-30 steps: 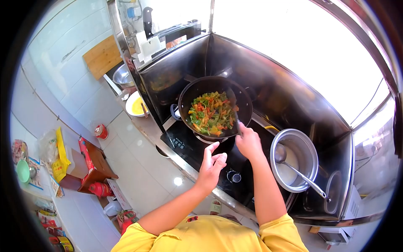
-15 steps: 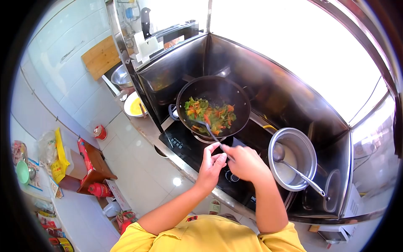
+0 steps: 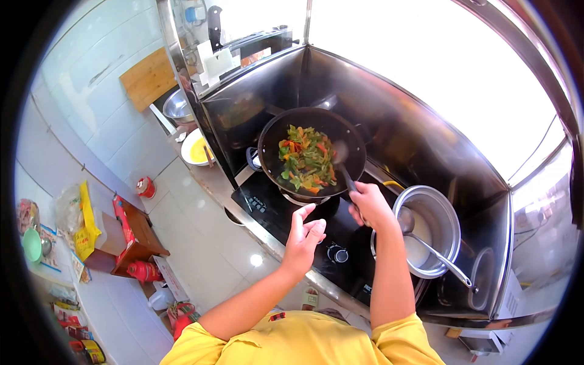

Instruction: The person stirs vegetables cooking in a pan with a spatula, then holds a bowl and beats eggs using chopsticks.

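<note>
My right hand point(image 3: 372, 207) is closed around the handle of a spatula point(image 3: 350, 176). Its blurred, rounded head is inside the black wok point(image 3: 275, 135), along the right side of the food. A heap of chopped green and orange-red vegetables point(image 3: 307, 159) lies in the wok. My left hand point(image 3: 302, 242) hovers just in front of the stove with thumb and fingers apart, holding nothing. It is near the wok's front edge but does not touch it.
To the right stands a metal pot point(image 3: 451, 213) with pale liquid and a ladle point(image 3: 441, 258) in it. A bowl of yellow liquid point(image 3: 196, 148) and a metal bowl point(image 3: 177, 106) sit left of the steel guard. Stove knob point(image 3: 338, 254) at the front.
My right hand has moved right and up, away from my left hand, swinging the spatula head to the wok's right side. The vegetables are heaped differently. My left hand stays nearly in place.
</note>
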The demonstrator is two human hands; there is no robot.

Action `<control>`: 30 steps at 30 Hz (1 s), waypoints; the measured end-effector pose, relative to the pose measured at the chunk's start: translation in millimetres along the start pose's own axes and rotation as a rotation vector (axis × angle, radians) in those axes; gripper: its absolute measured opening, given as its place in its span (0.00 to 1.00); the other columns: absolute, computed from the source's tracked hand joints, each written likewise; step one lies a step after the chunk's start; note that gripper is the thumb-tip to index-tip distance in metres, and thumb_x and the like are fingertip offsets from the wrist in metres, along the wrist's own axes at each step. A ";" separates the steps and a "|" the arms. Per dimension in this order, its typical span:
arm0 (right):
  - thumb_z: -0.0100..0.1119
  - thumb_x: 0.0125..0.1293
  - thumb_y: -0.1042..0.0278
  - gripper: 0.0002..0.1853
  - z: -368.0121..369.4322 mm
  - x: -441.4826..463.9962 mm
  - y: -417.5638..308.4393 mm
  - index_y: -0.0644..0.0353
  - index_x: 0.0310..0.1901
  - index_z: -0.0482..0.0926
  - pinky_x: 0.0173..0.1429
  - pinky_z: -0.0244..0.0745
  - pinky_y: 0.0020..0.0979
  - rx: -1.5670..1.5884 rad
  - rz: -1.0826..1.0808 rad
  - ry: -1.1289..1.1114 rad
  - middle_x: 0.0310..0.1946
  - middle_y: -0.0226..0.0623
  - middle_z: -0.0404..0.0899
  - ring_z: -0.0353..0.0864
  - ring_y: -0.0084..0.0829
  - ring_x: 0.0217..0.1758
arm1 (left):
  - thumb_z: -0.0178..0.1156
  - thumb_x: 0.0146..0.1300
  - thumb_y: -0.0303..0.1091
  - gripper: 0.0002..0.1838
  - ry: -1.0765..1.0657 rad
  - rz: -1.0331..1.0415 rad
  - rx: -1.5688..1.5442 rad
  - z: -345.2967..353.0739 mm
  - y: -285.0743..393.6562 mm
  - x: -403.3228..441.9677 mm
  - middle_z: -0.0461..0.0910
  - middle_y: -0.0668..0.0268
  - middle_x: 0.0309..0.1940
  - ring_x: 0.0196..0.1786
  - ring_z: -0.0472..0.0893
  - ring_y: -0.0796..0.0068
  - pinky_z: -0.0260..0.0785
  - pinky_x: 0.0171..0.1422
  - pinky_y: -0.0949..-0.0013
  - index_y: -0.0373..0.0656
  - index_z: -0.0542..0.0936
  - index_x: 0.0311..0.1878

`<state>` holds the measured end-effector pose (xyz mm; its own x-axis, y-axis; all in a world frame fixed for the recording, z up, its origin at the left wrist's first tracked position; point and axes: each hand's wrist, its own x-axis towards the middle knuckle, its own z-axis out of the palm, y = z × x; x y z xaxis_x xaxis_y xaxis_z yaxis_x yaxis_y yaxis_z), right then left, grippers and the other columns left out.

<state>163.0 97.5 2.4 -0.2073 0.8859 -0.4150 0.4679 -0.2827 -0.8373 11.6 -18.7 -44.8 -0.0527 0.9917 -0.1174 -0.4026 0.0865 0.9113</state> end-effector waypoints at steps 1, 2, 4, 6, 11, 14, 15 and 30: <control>0.47 0.65 0.74 0.11 3.6 18.5 7.8 0.68 0.45 0.74 0.15 0.63 0.27 0.191 -0.050 -0.049 0.18 0.33 0.71 0.68 0.22 0.13 | 0.52 0.70 0.40 0.26 0.012 -0.001 -0.008 -1.5 -0.2 -1.4 0.55 0.60 0.67 0.61 0.69 0.70 0.68 0.61 0.64 0.42 0.58 0.66; 0.48 0.64 0.74 0.13 11.3 32.3 12.4 0.68 0.49 0.74 0.16 0.64 0.27 0.349 -0.063 -0.060 0.16 0.30 0.69 0.67 0.22 0.12 | 0.52 0.70 0.40 0.26 0.018 -0.001 -0.008 -2.4 -1.3 -2.5 0.55 0.60 0.67 0.61 0.69 0.70 0.68 0.61 0.64 0.42 0.58 0.66; 0.49 0.65 0.75 0.17 23.7 32.0 0.4 0.66 0.55 0.72 0.15 0.62 0.25 0.273 -0.078 -0.108 0.17 0.29 0.69 0.66 0.20 0.12 | 0.54 0.69 0.39 0.27 0.060 0.059 -0.034 -3.7 -3.1 -3.0 0.69 0.62 0.52 0.51 0.72 0.77 0.69 0.53 0.70 0.41 0.58 0.65; 0.51 0.63 0.75 0.28 25.5 26.7 -2.2 0.61 0.66 0.65 0.16 0.62 0.23 0.139 -0.107 -0.180 0.17 0.28 0.70 0.66 0.18 0.14 | 0.53 0.70 0.40 0.27 0.039 0.021 -0.010 -3.7 -0.8 -3.6 0.63 0.61 0.59 0.56 0.70 0.73 0.69 0.57 0.68 0.41 0.58 0.66; 0.55 0.52 0.73 0.26 -5.3 -52.9 -34.6 0.51 0.56 0.78 0.44 0.77 0.39 -0.701 -0.370 0.043 0.32 0.49 0.82 0.83 0.43 0.37 | 0.52 0.70 0.40 0.27 -0.029 0.025 0.029 7.7 -1.2 -2.4 0.57 0.60 0.65 0.61 0.69 0.69 0.68 0.61 0.65 0.40 0.58 0.66; 0.57 0.49 0.74 0.19 -23.0 -106.2 -53.4 0.52 0.46 0.84 0.50 0.75 0.41 -0.912 -0.324 0.114 0.34 0.49 0.82 0.81 0.47 0.44 | 0.53 0.70 0.41 0.25 -0.074 0.022 0.048 16.8 -3.4 -4.2 0.61 0.60 0.63 0.61 0.69 0.69 0.69 0.60 0.65 0.40 0.61 0.65; 0.58 0.50 0.74 0.16 -26.7 -113.6 -55.1 0.53 0.43 0.85 0.49 0.75 0.41 -0.973 -0.288 0.114 0.34 0.48 0.82 0.81 0.47 0.43 | 0.53 0.70 0.41 0.25 -0.073 0.023 0.047 18.5 -5.7 -4.4 0.61 0.60 0.63 0.61 0.69 0.69 0.69 0.60 0.65 0.40 0.61 0.65; 0.57 0.56 0.71 0.17 25.8 16.3 -8.3 0.53 0.49 0.82 0.50 0.76 0.46 -0.660 -0.360 0.285 0.37 0.54 0.81 0.80 0.53 0.45 | 0.55 0.67 0.30 0.11 0.073 0.079 0.143 11.0 -20.1 -10.4 0.78 0.66 0.47 0.49 0.77 0.77 0.70 0.55 0.71 0.38 0.75 0.50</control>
<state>133.6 104.8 -6.6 -0.2561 0.9664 0.0219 0.8439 0.2346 -0.4825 30.3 -29.8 -57.5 -0.1470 0.9869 -0.0669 -0.2611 0.0266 0.9650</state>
